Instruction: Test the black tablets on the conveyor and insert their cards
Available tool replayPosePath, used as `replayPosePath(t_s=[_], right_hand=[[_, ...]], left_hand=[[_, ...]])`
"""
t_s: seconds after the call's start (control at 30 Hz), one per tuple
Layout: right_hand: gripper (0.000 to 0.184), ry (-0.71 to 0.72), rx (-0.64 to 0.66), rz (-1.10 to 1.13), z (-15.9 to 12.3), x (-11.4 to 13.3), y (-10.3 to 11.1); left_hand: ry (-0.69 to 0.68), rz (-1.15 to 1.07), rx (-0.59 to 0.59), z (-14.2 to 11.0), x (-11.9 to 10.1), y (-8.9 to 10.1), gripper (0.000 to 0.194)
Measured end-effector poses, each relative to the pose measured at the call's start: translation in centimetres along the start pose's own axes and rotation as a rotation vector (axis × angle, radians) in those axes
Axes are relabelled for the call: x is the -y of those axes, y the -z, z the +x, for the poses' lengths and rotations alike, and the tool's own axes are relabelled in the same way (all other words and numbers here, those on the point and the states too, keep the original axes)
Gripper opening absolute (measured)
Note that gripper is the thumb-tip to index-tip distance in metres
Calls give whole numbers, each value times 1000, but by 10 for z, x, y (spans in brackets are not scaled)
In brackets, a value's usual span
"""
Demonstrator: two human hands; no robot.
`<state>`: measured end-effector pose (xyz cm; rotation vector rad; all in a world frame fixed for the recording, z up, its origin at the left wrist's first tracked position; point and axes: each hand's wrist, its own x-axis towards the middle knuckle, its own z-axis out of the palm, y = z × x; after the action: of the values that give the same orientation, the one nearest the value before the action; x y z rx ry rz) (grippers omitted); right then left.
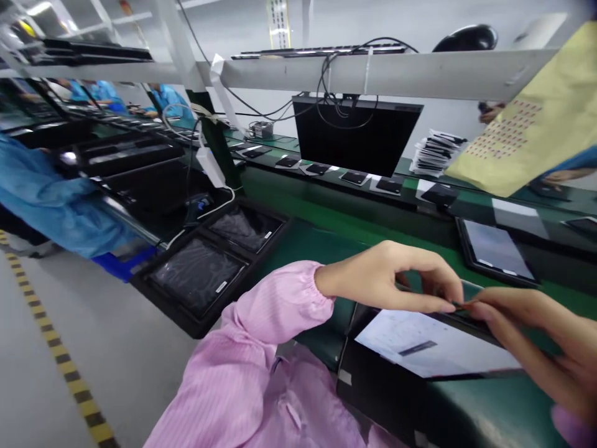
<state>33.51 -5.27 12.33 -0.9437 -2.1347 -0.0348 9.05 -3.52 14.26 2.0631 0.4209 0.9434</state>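
Note:
My left hand [394, 279] reaches in from a pink sleeve, with thumb and fingertips pinched together. From the right comes my right hand [536, 330], its thumb and fingers pinched too. Between the two sets of fingertips is a small thin orange-brown strip [461, 305], mostly covered, so its kind is unclear. Just below both hands lies a flat panel with a bright whitish face [431, 345], a short dark bar on it. A black flat piece [382, 398] sits at its near side.
On the left, a black foam tray [196, 330] holds two film-wrapped dark panels. Another tablet-like panel [497, 249] lies at the right. Beyond, a monitor [357, 134] hangs above a row of small dark devices. A yellow sheet [522, 124] hangs at right. A person in blue [51, 199] sits left.

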Motion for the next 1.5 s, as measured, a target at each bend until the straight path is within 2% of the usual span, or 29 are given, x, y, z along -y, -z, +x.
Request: replayPosePath(t_s=[0.07, 0.1, 0.23, 0.37, 0.47, 0.67, 0.8, 0.97, 1.27, 1.5], right_hand=[[20, 104, 163, -38, 11, 8, 7], [19, 139, 204, -43, 16, 12, 9], [15, 171, 215, -41, 29, 21, 12], [14, 188, 250, -18, 35, 22, 9], [14, 181, 286, 6, 38, 22, 8], [18, 284, 390, -43, 40, 22, 10], [22, 252, 505, -44, 43, 24, 12], [23, 227, 574, -46, 47, 26, 13], [16, 77, 578, -75, 48, 26, 16], [20, 192, 582, 0, 49, 26, 16]], left_hand=[[-71, 54, -35, -2, 7, -1, 10], [-111, 86, -56, -3, 11, -2, 10], [-247, 191, -164, 0, 24, -7, 10], [-317, 219, -254, 3, 32, -11, 7], [-335, 219, -287, 4, 36, -12, 8], [-352, 247, -307, 6, 38, -11, 8], [-378, 237, -315, 7, 40, -11, 7], [-393, 238, -306, 9, 41, -11, 9], [-392, 282, -302, 8, 40, -9, 9], [-379, 268, -305, 9, 39, -10, 11]])
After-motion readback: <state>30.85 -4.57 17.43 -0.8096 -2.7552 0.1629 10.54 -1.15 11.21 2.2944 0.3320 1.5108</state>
